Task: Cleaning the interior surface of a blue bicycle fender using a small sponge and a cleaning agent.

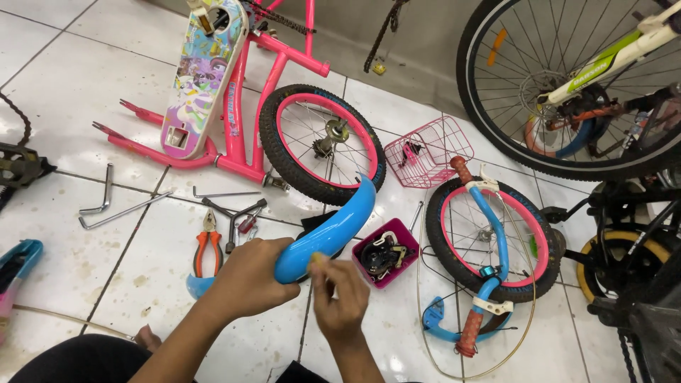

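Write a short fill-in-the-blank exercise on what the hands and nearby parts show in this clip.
1. The left hand grips a curved ____ mudguard.
2. The right hand pinches a small part against the mudguard's ____ end.
3. The orange-handled pliers lie on the ____ floor.
4. The small magenta tray of parts sits between the mudguard and the ____-rimmed wheel with the blue handlebar on it.

Missing words: blue; lower; tiled; pink

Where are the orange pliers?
In the head view, the orange pliers lie on the white tiled floor, left of the left hand and below the pink bike frame.
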